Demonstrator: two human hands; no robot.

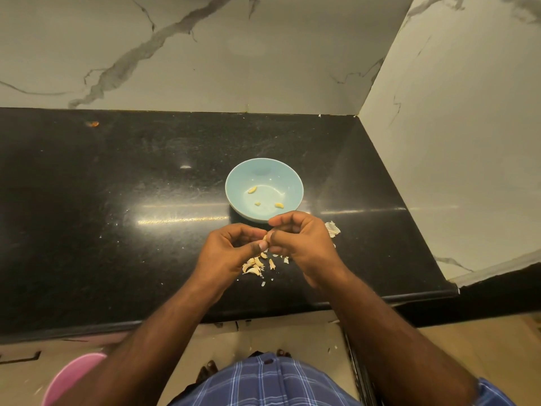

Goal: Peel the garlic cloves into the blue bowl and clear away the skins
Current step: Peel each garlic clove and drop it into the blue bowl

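Observation:
A light blue bowl [265, 177] stands on the black counter [117, 200] with three peeled garlic cloves [252, 189] lying in it. Just in front of the bowl, my left hand [231, 250] and my right hand [304, 244] meet above the counter. Both pinch one small garlic clove [265, 237] between their fingertips; most of it is hidden by the fingers. Under the hands lies a scatter of several unpeeled cloves and skins [257, 265]. A bigger piece of white garlic skin [333, 229] lies to the right of my right hand.
Marble walls close the counter at the back and on the right. The counter's front edge [263, 313] runs just below the hands. A pink tub [67, 376] stands on the floor at lower left. A small orange scrap [93, 123] lies at the far left back.

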